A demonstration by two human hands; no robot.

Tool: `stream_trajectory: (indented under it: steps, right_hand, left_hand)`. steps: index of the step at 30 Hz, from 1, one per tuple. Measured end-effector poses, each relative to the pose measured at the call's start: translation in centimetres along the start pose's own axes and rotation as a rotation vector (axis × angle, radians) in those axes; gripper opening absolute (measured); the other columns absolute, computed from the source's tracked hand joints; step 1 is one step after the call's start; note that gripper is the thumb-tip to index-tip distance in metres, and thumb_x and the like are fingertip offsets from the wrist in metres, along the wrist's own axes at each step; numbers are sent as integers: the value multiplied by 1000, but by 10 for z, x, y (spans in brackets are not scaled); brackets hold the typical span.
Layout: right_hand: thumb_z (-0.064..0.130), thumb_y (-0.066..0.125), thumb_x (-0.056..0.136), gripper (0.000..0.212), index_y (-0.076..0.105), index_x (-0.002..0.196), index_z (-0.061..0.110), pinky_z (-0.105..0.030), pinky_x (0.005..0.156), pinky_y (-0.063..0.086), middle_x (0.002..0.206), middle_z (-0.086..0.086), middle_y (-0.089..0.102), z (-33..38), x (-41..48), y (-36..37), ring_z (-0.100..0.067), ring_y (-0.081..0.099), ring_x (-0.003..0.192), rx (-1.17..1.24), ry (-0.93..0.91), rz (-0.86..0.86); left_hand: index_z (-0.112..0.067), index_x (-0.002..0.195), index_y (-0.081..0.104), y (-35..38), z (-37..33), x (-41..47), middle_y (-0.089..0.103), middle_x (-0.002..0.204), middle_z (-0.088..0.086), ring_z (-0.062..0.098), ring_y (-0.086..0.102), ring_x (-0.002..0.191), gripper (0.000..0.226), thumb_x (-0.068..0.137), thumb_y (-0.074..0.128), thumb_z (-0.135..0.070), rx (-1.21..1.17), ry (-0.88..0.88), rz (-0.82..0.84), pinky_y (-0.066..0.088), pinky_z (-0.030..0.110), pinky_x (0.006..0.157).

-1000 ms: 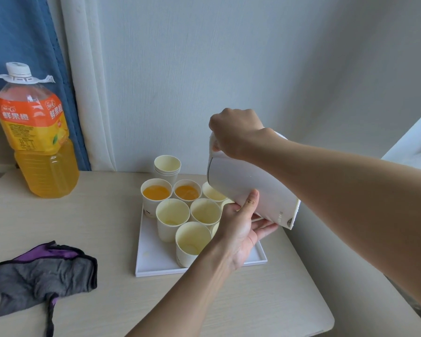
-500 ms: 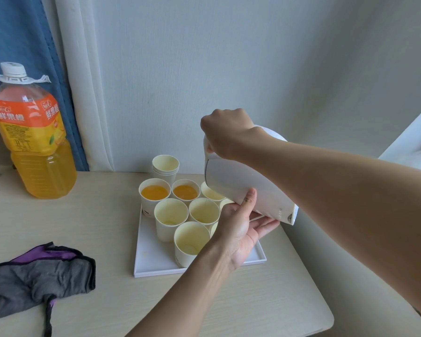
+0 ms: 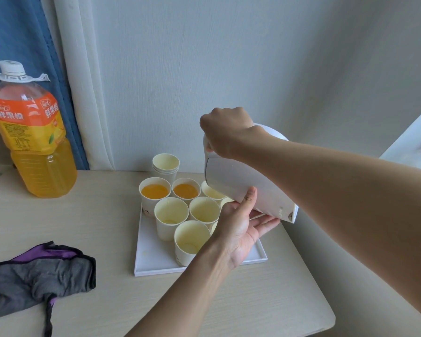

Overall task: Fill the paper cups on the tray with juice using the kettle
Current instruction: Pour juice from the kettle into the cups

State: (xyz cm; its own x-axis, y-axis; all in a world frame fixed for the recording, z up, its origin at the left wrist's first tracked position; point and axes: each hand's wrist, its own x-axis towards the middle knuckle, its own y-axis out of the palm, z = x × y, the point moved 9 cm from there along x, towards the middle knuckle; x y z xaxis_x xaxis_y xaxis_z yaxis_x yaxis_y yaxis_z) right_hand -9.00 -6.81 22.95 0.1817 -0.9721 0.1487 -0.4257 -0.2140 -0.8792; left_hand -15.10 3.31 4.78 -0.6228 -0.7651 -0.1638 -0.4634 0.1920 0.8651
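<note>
A white kettle (image 3: 241,183) hangs tilted over the back right of the white tray (image 3: 153,261). My right hand (image 3: 225,132) grips its handle from above. My left hand (image 3: 241,229) supports its underside with straight fingers, thumb against the side. The kettle's spout end is down over the back-right cup (image 3: 213,193), partly hidden. Several paper cups stand on the tray. Two back cups (image 3: 155,192) (image 3: 185,190) hold orange juice. The middle cups (image 3: 171,211) (image 3: 204,210) and the front cup (image 3: 192,235) look empty or nearly so.
A stack of spare cups (image 3: 165,164) stands behind the tray by the wall. A large orange juice bottle (image 3: 32,139) stands at the back left. A grey and purple cloth (image 3: 44,273) lies at the front left. The table edge (image 3: 326,312) is close on the right.
The kettle and both hands have shifted slightly left and down over the back-right cup. Nothing else has moved.
</note>
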Motion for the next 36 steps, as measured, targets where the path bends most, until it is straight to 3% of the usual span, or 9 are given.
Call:
stream_trajectory:
  steps: [9, 14, 17, 20, 25, 29, 31, 35, 36]
  right_hand:
    - [-2, 58, 84, 18, 55, 83, 16, -27, 48, 20, 68, -3, 41, -5, -3, -1, -18, 35, 53, 14, 17, -4]
    - [0, 53, 82, 28, 35, 66, 15, -27, 49, 20, 66, -4, 35, -27, -14, -8, -29, 39, 60, 91, 132, -8]
    - [9, 54, 85, 3, 55, 84, 12, -28, 56, 28, 78, -7, 48, -48, -24, -16, -33, 47, 74, 243, 230, -42]
    - [20, 57, 88, 20, 61, 105, 10, -32, 65, 37, 98, -10, 61, -77, -40, -23, -36, 57, 84, 404, 359, -65]
    - [27, 68, 85, 30, 62, 109, 9, -36, 74, 52, 96, -9, 62, -106, -78, -49, -35, 61, 90, 675, 479, -240]
    - [26, 73, 82, 29, 59, 105, 15, -42, 77, 59, 97, -9, 67, -97, -94, -59, -30, 68, 85, 1045, 522, -373]
    - [25, 74, 80, 33, 56, 106, 19, -45, 79, 60, 101, -12, 67, -76, -88, -54, -30, 68, 85, 1242, 533, -400]
    - [24, 74, 80, 42, 58, 118, 19, -41, 84, 59, 110, -9, 65, -13, -65, -46, -27, 67, 94, 1507, 471, -390]
    - [23, 74, 82, 42, 60, 122, 16, -38, 85, 58, 109, -7, 66, 12, -56, -48, -24, 67, 95, 1533, 431, -383]
  left_hand:
    - [4, 139, 55, -1, -4, -2, 66, 131, 29, 42, 70, 115, 57, 92, 69, -26, 52, 16, -12, 51, 61, 106]
    - [3, 138, 55, 0, -11, -6, 67, 128, 28, 41, 70, 112, 65, 84, 73, -28, 174, 35, -9, 59, 55, 97]
    - [5, 139, 52, -6, -20, -5, 63, 134, 30, 43, 70, 113, 64, 89, 78, -26, 294, 54, -31, 64, 49, 84]
    - [2, 139, 48, -14, -36, -9, 69, 125, 25, 40, 74, 105, 75, 80, 81, -31, 428, 69, -45, 63, 52, 85]
    - [-13, 133, 56, -16, -74, -35, 74, 105, 11, 33, 69, 92, 60, 78, 74, -31, 519, 136, -18, 53, 54, 96]
    - [-18, 135, 60, -33, -131, -70, 73, 102, -2, 21, 66, 90, 53, 87, 71, -38, 621, 290, -114, 51, 42, 86]
    - [-18, 122, 65, -48, -163, -94, 71, 93, -9, 15, 64, 84, 26, 100, 63, -33, 631, 402, -182, 48, 34, 79]
    - [-14, 141, 59, -85, -213, -141, 71, 122, -8, 14, 66, 108, 48, 101, 61, -41, 694, 536, -351, 47, 31, 84]
    - [-19, 141, 59, -97, -227, -157, 71, 129, -9, 13, 66, 113, 43, 104, 60, -39, 702, 571, -386, 47, 31, 87]
